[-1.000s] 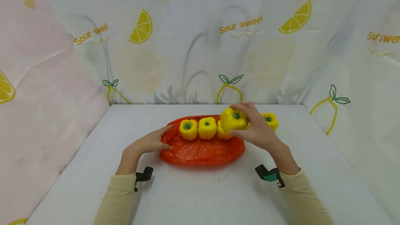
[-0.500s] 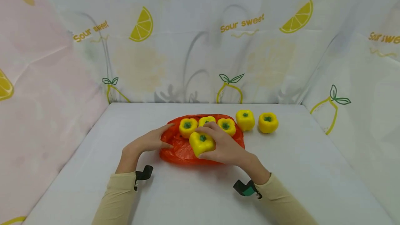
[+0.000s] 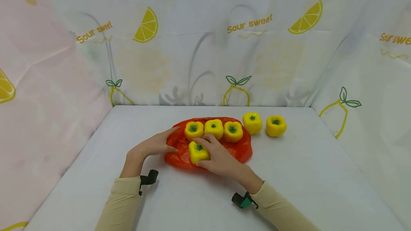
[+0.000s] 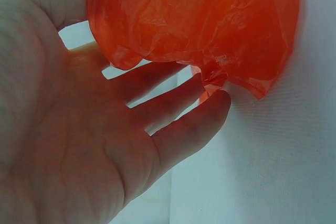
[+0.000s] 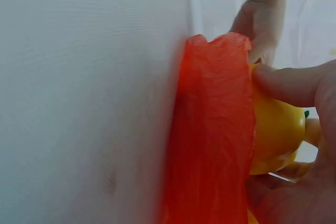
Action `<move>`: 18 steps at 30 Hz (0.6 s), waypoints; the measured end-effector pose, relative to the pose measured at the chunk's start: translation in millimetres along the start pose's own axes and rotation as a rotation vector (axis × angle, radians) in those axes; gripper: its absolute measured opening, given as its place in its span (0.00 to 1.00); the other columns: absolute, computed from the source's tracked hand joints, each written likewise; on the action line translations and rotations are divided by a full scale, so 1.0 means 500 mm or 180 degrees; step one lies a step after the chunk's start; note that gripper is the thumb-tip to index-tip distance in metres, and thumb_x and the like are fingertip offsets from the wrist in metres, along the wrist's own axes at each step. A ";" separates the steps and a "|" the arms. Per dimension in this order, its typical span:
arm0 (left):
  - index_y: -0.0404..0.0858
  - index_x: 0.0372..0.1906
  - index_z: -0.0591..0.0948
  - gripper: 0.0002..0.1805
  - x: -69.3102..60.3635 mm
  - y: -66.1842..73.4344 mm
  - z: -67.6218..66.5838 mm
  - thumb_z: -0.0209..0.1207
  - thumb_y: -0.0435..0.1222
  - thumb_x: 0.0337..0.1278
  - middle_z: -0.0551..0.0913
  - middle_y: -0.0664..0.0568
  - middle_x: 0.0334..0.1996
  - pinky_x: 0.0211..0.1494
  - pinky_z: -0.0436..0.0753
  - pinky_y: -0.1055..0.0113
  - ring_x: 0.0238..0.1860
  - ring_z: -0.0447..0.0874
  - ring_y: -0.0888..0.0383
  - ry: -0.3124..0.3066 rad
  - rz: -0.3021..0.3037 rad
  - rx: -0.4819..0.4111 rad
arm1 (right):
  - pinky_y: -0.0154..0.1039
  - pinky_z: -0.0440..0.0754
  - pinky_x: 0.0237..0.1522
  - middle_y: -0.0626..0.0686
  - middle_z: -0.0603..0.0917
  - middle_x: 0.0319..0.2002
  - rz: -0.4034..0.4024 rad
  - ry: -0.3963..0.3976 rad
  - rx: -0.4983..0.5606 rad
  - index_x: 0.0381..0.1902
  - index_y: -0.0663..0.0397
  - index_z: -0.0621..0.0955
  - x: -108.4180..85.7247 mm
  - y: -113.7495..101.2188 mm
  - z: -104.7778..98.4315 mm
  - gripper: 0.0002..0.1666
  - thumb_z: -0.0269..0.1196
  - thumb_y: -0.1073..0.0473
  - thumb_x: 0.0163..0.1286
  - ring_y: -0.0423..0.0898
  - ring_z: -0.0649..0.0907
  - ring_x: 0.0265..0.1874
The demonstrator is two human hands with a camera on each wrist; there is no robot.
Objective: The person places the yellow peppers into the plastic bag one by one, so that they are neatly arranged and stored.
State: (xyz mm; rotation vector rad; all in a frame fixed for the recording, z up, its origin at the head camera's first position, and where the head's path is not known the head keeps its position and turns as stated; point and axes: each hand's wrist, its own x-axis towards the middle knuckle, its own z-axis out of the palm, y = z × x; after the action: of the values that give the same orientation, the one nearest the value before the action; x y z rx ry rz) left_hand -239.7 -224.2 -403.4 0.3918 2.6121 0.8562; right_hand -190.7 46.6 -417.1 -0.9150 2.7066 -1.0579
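A yellow bell pepper [image 3: 199, 153] with a green stem is held in my right hand [image 3: 221, 158], thumb in front and fingers behind, at the near left of the red plastic bag [image 3: 181, 159]. The right wrist view shows this pepper [image 5: 275, 129] just over the bag's rim. At the bag's left end my left hand [image 3: 154, 145] spreads its fingers and thumb against the plastic. In the left wrist view, the bag [image 4: 194, 19] partly covers the fingers of that hand [image 4: 79, 129]. Behind the held pepper stand three more yellow peppers, the middle one [image 3: 213, 128] among them, in a row inside the bag.
Two yellow bell peppers, a nearer-to-bag one [image 3: 252, 123] and an outer one [image 3: 276, 126], stand on the white table [image 3: 192, 206] right of the bag. A printed cloth [image 3: 179, 63] walls the table's back and sides.
My right hand has carried the bell pepper from the bag's right end leftward and lowered it toward the near left part. The left hand keeps its place.
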 end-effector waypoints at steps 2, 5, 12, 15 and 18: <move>0.51 0.79 0.55 0.46 0.002 0.001 0.001 0.64 0.46 0.58 0.59 0.43 0.77 0.74 0.61 0.35 0.75 0.58 0.39 -0.0009 0.0006 0.0004 | 0.44 0.79 0.63 0.44 0.65 0.65 0.0025 -0.0038 0.0004 0.74 0.38 0.66 -0.001 -0.003 -0.002 0.40 0.66 0.52 0.66 0.41 0.71 0.62; 0.51 0.79 0.55 0.46 0.002 0.002 0.000 0.64 0.46 0.58 0.59 0.43 0.77 0.74 0.62 0.34 0.75 0.59 0.39 -0.0011 0.0006 0.0011 | 0.44 0.80 0.63 0.44 0.64 0.66 0.0113 -0.0039 0.0032 0.74 0.36 0.65 0.001 -0.009 -0.001 0.41 0.64 0.55 0.65 0.42 0.71 0.62; 0.50 0.79 0.56 0.44 -0.003 0.002 -0.002 0.63 0.43 0.59 0.60 0.43 0.77 0.74 0.62 0.35 0.75 0.60 0.39 -0.0004 0.0039 0.0000 | 0.44 0.81 0.62 0.46 0.66 0.67 0.0227 0.0321 0.0031 0.73 0.35 0.66 0.024 -0.009 0.031 0.40 0.67 0.51 0.66 0.43 0.74 0.63; 0.50 0.79 0.56 0.43 -0.004 0.001 -0.002 0.61 0.40 0.60 0.60 0.42 0.77 0.73 0.62 0.35 0.75 0.60 0.38 -0.0018 0.0028 -0.0015 | 0.44 0.81 0.62 0.48 0.67 0.66 0.0180 0.0423 0.0036 0.73 0.39 0.66 0.031 -0.010 0.040 0.40 0.68 0.51 0.65 0.44 0.75 0.62; 0.49 0.79 0.55 0.43 -0.005 0.002 -0.002 0.60 0.38 0.60 0.60 0.42 0.77 0.73 0.62 0.34 0.75 0.60 0.38 -0.0027 0.0014 -0.0027 | 0.44 0.81 0.62 0.49 0.68 0.66 0.0173 0.0442 0.0030 0.73 0.41 0.65 0.033 -0.014 0.042 0.41 0.69 0.50 0.65 0.44 0.76 0.61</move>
State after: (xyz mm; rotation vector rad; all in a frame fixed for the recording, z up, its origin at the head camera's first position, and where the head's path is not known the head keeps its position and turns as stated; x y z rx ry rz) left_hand -237.9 -224.8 -401.7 0.3982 2.5999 0.8651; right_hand -194.5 20.7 -426.2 -0.7897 2.8170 -1.1636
